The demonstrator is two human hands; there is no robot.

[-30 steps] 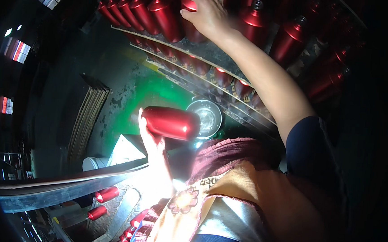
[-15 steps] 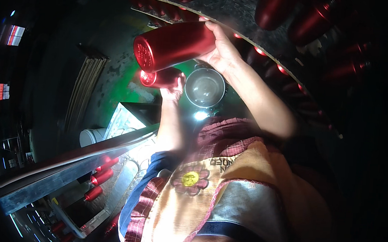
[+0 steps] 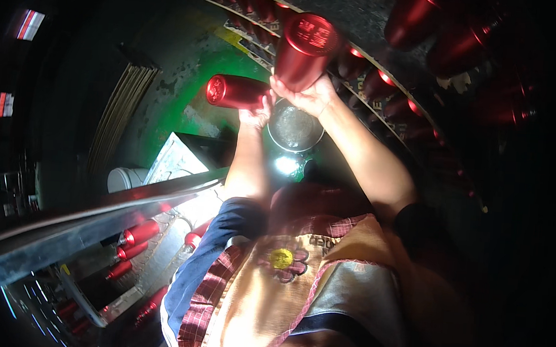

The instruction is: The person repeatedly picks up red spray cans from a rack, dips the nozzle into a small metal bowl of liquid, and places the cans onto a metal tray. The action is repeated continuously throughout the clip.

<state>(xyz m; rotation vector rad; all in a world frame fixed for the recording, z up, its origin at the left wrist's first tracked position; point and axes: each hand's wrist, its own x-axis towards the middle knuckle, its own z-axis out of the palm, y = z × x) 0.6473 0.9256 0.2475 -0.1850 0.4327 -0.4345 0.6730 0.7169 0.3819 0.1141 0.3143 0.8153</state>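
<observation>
The fingers of the left hand (image 3: 255,111) wrap the near end of a red metal bottle (image 3: 235,92) that lies sideways, its flat base turned to the person's left. The fingers of the right hand (image 3: 310,98) close around the lower part of a second red bottle (image 3: 305,49), held upright and tilted slightly, its round base facing the camera. The two hands sit close together, and the two bottles nearly meet at the fingers. Just below both hands lies a round, shiny metal bowl (image 3: 294,128), partly covered by the palms, with a bright spot of light (image 3: 286,165) beneath it. Beyond the hands, rows of red bottles (image 3: 423,29) fill a curved rack (image 3: 387,84) across the top and right, crowding the space behind the raised bottle. To the left, a green-lit floor (image 3: 180,102) shows beside a stack of flat cardboard sheets (image 3: 124,108) and a white cup (image 3: 123,179). Nearer the body, a dark metal bar (image 3: 94,215) crosses the lower left, with more red bottles (image 3: 138,234) lying under it. A checked apron with a flower patch (image 3: 282,259) fills the lower middle.
</observation>
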